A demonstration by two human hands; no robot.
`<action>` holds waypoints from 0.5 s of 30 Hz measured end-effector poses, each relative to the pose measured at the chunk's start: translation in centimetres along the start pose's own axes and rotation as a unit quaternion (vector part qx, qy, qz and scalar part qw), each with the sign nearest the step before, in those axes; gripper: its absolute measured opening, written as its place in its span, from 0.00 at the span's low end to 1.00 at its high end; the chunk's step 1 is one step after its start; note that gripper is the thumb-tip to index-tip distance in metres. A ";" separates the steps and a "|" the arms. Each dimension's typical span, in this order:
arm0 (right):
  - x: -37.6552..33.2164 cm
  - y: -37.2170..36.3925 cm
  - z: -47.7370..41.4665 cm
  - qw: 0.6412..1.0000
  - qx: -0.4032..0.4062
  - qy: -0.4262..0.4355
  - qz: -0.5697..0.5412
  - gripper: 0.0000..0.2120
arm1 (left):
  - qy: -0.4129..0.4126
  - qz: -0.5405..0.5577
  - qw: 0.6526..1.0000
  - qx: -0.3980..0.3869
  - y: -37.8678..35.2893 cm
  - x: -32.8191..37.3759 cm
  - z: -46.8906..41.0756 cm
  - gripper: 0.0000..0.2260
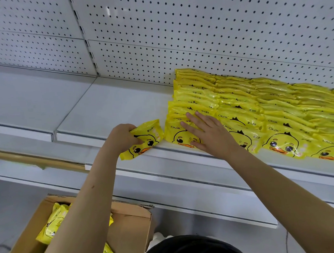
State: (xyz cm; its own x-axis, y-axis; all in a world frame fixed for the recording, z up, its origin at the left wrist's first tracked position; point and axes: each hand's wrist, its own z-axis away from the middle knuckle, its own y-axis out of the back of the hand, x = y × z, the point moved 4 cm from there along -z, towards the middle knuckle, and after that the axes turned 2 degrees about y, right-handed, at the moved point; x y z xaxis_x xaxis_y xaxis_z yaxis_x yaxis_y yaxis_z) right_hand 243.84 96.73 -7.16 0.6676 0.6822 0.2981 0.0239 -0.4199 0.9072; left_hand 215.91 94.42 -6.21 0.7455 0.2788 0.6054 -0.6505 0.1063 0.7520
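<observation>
Gripping 1 pkt, L hand

Pack in the left hand lies at the shelf front edge. Just right of the grip, rows of packs run back to the pegboard. Below it, a carton holds more packs.

The yellow pack in the left hand, at the centre of the frame, is of thin plastic film, glossy and a little wrinkled. The rows of packs at the right have the same shiny film. The shelf looks like white painted metal, smooth and matt. The back panel in the upper part is the same white sheet, with small round holes. The box at the lower left is brown cardboard, matt and rough. The garment at the bottom is dark matt cloth.
</observation>
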 end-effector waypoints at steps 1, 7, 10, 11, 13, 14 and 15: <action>0.2 0.1 0.0 1.000 -0.006 -0.014 -0.018 0.34 | -0.002 -0.003 1.000 0.000 0.1 0.0 0.0 0.10; 0.9 0.9 -0.5 0.992 -0.056 -0.061 -0.094 0.36 | -0.014 -0.026 1.000 0.000 1.0 0.6 -0.3 0.09; 0.8 1.3 -1.2 0.988 -0.066 -0.073 -0.122 0.35 | -0.017 -0.034 0.999 0.003 1.7 0.6 -0.4 0.08; 0.7 1.4 -1.4 0.986 -0.063 -0.077 -0.134 0.34 | -0.017 -0.037 0.999 0.008 2.0 0.5 -0.4 0.08; 0.2 1.6 -2.0 0.982 -0.055 -0.084 -0.159 0.33 | -0.019 -0.040 0.999 0.018 2.5 0.4 -0.5 0.08; 0.0 1.7 -2.4 0.980 -0.051 -0.086 -0.171 0.33 | -0.021 -0.039 0.999 0.021 2.7 0.4 -0.6 0.08; -0.3 1.8 -2.9 0.978 -0.046 -0.086 -0.183 0.33 | -0.024 -0.037 0.999 0.023 2.9 0.4 -0.7 0.08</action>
State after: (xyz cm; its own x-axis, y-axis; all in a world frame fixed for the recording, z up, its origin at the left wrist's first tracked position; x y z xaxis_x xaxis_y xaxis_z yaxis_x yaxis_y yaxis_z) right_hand 241.53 97.45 -4.76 0.7431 0.6619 -0.0982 0.2221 -0.1055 0.9693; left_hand 214.27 95.51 -3.97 0.7978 0.2266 0.5587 -0.5871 0.0808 0.8055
